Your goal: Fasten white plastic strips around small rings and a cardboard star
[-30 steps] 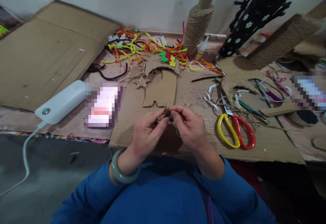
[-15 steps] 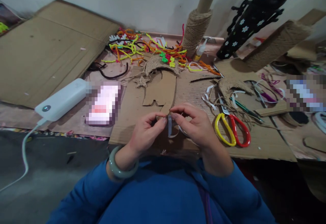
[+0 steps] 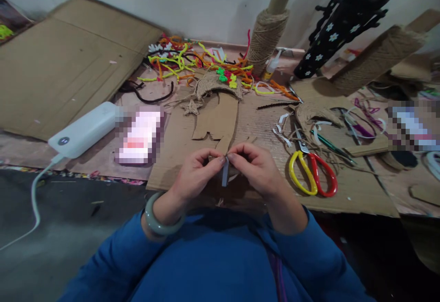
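Observation:
My left hand (image 3: 201, 169) and my right hand (image 3: 256, 167) meet at the front edge of the cardboard sheet, thumbs and fingertips pinched close together. A narrow white strip (image 3: 224, 173) hangs down between them, its top end at the fingertips. Whatever else is in the pinch is too small and covered to make out. Just beyond lies a cut cardboard piece (image 3: 216, 118). Above it rests a twine-wrapped crescent (image 3: 220, 84) with green, red and yellow flowers, and a twine star (image 3: 191, 107) is at its left. Scissors (image 3: 304, 169) with yellow and red handles lie right of my right hand.
A phone (image 3: 140, 137) and a white power bank (image 3: 84, 128) lie at the left. Colourful pipe cleaners (image 3: 178, 61) pile up at the back beside a twine roll (image 3: 270, 36) and a glue bottle (image 3: 271, 67). Another twine crescent (image 3: 316, 114) lies beyond the scissors.
The white strip, curled in a loop before, now hangs straighter between my fingers. Both hands have drawn slightly closer together at the fingertips. The view has shifted a little.

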Tool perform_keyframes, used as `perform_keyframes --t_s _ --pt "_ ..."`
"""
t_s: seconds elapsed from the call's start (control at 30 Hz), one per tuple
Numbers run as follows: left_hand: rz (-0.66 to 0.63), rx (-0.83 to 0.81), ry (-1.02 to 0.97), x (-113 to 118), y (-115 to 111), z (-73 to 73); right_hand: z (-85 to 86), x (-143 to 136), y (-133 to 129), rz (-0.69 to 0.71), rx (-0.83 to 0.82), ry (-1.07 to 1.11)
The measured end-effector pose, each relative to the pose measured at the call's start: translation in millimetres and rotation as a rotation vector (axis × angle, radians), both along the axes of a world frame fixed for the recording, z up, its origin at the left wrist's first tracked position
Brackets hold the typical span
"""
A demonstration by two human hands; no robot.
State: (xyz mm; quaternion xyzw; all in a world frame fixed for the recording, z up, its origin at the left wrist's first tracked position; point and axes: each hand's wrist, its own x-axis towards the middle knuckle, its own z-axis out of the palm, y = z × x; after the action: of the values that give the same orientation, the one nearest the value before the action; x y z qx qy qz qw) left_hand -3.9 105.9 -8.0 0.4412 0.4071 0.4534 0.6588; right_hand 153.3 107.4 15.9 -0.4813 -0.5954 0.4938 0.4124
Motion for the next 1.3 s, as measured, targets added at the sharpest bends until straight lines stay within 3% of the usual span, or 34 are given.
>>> perform_keyframes --t_s 0.13,0.4,0.57,0.77,1.1,1.3 --pt "0.027 -0.043 -0.058 0.5 0.4 1.5 -3.9 3.9 1.1 0.024 -0.029 0.068" --pt "0.269 -0.043 -0.137 4.0 4.5 9.5 -1.8 2.5 -2.9 0.043 -0.033 0.07" --pt "0.272 -0.003 -0.166 2.0 2.7 3.6 -3.0 0.7 -2.7 -0.013 0.023 0.0" --pt "0.22 0.053 -0.125 -2.0 2.6 2.4 -6.3 6.5 -4.1 -0.014 0.219 -0.199" --pt "0.221 0.096 -0.034 -4.2 1.8 0.0 -8.3 7.6 -1.8 -0.166 0.297 -0.141" --pt "0.171 0.147 0.155 -2.6 -2.3 5.0 -6.0 7.1 -2.6 -0.068 0.293 -0.165"
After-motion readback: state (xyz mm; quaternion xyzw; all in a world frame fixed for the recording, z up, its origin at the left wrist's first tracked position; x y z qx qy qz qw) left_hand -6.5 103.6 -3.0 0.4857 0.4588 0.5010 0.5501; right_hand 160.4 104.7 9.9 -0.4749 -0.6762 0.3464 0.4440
